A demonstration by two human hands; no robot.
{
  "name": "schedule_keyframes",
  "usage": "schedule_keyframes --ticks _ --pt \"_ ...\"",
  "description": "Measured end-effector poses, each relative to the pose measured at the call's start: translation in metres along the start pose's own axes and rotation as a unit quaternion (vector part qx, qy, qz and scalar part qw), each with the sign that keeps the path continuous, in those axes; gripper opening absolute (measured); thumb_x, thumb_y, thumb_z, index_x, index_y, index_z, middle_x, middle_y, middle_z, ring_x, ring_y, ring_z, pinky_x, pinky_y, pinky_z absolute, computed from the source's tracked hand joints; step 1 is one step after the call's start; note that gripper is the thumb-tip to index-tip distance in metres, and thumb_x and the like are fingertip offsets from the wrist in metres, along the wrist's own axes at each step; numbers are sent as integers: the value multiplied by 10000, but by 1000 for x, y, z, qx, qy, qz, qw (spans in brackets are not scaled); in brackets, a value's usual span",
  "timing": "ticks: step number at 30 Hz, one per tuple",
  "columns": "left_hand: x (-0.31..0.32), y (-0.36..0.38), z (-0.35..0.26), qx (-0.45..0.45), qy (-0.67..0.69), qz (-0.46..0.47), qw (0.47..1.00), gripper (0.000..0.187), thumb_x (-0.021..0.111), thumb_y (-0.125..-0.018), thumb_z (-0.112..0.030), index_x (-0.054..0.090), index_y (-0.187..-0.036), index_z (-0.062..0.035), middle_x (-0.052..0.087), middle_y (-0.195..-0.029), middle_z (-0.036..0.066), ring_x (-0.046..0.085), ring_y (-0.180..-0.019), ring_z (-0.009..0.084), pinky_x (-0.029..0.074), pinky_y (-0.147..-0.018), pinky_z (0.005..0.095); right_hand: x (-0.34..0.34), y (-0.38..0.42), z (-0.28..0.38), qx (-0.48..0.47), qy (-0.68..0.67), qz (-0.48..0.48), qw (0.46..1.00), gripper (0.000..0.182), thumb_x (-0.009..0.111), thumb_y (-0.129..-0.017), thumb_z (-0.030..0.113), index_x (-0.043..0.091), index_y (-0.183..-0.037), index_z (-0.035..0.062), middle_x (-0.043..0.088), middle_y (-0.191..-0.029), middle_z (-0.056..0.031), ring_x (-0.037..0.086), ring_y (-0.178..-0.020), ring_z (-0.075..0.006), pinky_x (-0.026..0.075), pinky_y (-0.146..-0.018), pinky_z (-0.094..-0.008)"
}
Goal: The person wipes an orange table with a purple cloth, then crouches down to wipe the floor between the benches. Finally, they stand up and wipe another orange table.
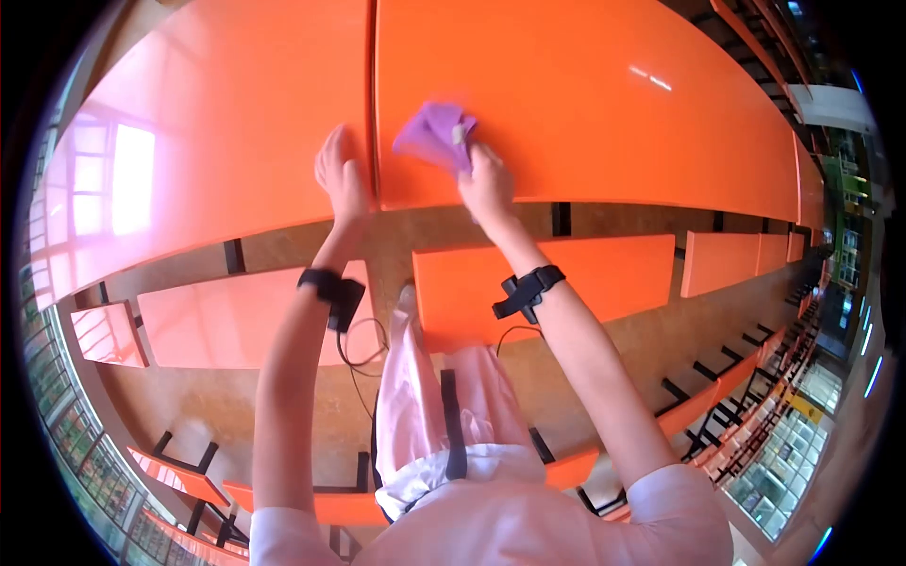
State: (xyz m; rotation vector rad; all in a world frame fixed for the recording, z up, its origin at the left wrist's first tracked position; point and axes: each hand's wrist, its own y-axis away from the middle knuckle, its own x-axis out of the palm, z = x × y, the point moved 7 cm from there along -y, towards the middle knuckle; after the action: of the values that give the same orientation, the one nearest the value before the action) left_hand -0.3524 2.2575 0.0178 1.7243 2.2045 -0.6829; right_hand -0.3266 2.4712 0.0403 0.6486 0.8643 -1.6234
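A crumpled purple cloth (431, 135) is gripped in my right hand (488, 181), over the orange tabletop (585, 113) just right of the seam between two table sections. The cloth looks slightly blurred, and a small pale patch shows on it near my fingers. My left hand (343, 176) rests at the near edge of the left table section (245, 141), close to the seam. Its fingers are stretched out and it holds nothing. Black straps with small boxes circle both wrists, with thin cables running from them.
An orange bench (547, 283) and a paler bench (245, 316) run along the table's near side, in front of my legs. More benches with black legs stand behind me and to the right. Light from windows reflects on the left table section.
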Motion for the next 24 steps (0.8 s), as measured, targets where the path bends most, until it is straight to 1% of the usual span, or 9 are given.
schedule_keyframes --ticks 5,8,11,14,15,16,17,19,24 --pt "-114 77 14 24 -25 33 999 334 350 -866 -157 482 -1126 7 469 -1174 176 412 -1115 310 295 -952 394 38 43 55 -68 -83 140 984 274 527 -666 11 551 -936 51 580 -822 -152 563 -784 -345 462 -660 -436" --pt "-164 185 109 -63 -148 245 956 291 379 -884 -197 495 -1071 -7 498 -1062 162 451 -982 288 330 -839 387 57 109 58 -85 -137 278 947 197 520 -678 41 560 -870 57 586 -848 -158 563 -764 -345 441 -640 -436" --pt "-238 339 233 -203 -295 507 784 224 435 -843 -202 531 -958 -35 541 -903 132 503 -795 250 382 -672 362 44 208 -3 1 -62 367 928 303 583 -715 104 559 -1016 92 598 -940 -145 566 -880 -330 451 -717 -413" --pt "-300 453 284 -302 -290 679 603 168 491 -801 -207 566 -845 -63 584 -744 101 556 -609 213 434 -504 337 -30 308 -74 200 -55 216 954 328 590 -762 199 539 -1062 78 607 -917 -145 584 -883 -312 456 -735 -366" --pt "-306 472 289 -337 -257 682 595 153 510 -788 -208 578 -807 -72 598 -691 91 573 -546 200 451 -449 329 -75 340 -80 194 -113 87 970 334 572 -777 267 549 -1046 70 620 -836 -141 602 -829 -311 464 -694 -357" --pt "-302 481 297 -406 -246 636 609 211 509 -802 -264 560 -833 -61 595 -717 94 562 -546 205 455 -447 338 -76 412 -140 442 -97 140 881 365 587 -763 285 545 -1068 89 622 -878 -145 600 -848 -305 464 -708 -359" --pt "-289 484 289 -389 -248 642 612 211 509 -802 -264 560 -833 -61 595 -717 94 562 -546 205 455 -447 338 -108 456 -157 479 -35 132 867 364 608 -741 284 551 -1051 102 621 -873 -153 598 -851 -306 463 -711 -371" --pt "-269 467 265 -461 -132 450 754 200 507 -747 -135 586 -916 -64 629 -702 117 612 -583 216 456 -465 324 -158 548 -178 510 1 8 860 357 629 -717 259 558 -1031 103 621 -853 -157 594 -849 -323 464 -714 -390" --pt "-142 412 232 -234 -91 595 763 270 475 -789 -258 582 -904 -38 623 -678 107 608 -605 198 474 -565 407 -187 742 -180 637 49 -62 767 580 658 -692 206 422 -1213 109 554 -1068 -141 541 -1004 -245 430 -840 -328"
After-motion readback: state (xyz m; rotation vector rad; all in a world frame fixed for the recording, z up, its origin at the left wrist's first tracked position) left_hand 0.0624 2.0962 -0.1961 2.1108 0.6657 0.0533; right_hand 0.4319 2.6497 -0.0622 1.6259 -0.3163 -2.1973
